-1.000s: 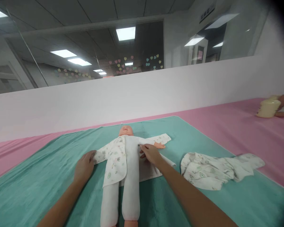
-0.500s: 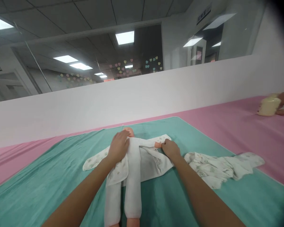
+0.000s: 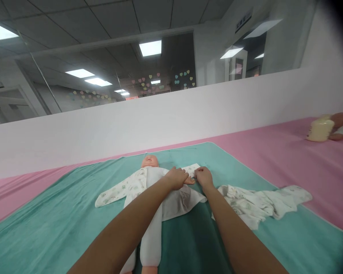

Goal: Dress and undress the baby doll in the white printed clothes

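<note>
Resting palm down, the left hand [image 3: 175,179] lies open, fingers together and flat, across the chest of a baby doll [image 3: 150,161], its fingertips just beside the doll's small peach-coloured hand [image 3: 189,181]. The right hand [image 3: 204,177] sits just next to it, fingers lightly curled on the end of a white sleeve [image 3: 192,169]; whether it pinches the cloth, you cannot tell. The doll lies face up on a teal mat [image 3: 60,198], its white padded legs [image 3: 151,243] pointing toward the viewer. A printed white baby garment [image 3: 121,188] spreads open beneath it, with a plain flap [image 3: 178,203] under the left forearm. Just right of the right forearm lies a crumpled printed garment [image 3: 254,205]. Beyond the mat stretches a pink sheet [image 3: 274,152], with a blurred cream-coloured bundle [image 3: 317,131] at its far right.
</note>
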### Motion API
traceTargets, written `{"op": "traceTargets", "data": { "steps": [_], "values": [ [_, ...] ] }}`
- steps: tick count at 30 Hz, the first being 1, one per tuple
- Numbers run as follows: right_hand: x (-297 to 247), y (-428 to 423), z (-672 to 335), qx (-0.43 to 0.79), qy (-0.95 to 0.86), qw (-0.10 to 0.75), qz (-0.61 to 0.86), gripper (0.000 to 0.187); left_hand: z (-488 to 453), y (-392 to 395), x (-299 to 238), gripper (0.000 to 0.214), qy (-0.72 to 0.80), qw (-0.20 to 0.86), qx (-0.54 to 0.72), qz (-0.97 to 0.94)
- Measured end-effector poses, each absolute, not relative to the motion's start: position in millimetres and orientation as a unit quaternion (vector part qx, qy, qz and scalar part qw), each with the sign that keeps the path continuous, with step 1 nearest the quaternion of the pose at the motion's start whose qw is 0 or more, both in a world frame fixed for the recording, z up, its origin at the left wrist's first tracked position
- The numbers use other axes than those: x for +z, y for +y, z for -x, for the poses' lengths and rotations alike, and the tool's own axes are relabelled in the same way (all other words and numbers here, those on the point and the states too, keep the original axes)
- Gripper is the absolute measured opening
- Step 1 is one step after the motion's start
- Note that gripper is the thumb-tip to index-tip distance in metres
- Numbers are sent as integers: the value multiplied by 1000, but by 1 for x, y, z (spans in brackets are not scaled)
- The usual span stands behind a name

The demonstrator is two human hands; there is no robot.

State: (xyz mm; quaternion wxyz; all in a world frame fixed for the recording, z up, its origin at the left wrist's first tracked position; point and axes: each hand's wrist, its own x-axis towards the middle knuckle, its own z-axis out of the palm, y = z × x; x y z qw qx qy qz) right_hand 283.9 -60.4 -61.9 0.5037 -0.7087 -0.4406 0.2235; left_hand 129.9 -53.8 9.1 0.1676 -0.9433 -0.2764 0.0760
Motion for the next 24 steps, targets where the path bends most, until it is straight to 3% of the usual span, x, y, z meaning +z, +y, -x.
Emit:
{"op": "traceTargets", "data": {
  "steps": [5, 16, 20, 24],
  "values": [
    [-60, -56, -278, 291, -457, 551, 635, 23, -121, -47, 30, 20, -310, 179, 52, 932],
    [-59, -69, -247, 325, -580, 439, 605, 25, -111, -49, 48, 19, -347, 188, 38, 918],
    [-56, -69, -249, 399, -556, 482, 547, 24, -112, -49, 47, 18, -343, 194, 40, 918],
    [-52, -69, -263, 455, -491, 557, 492, 39, -110, -48, 47, 18, -330, 207, 49, 920]
  ]
}}
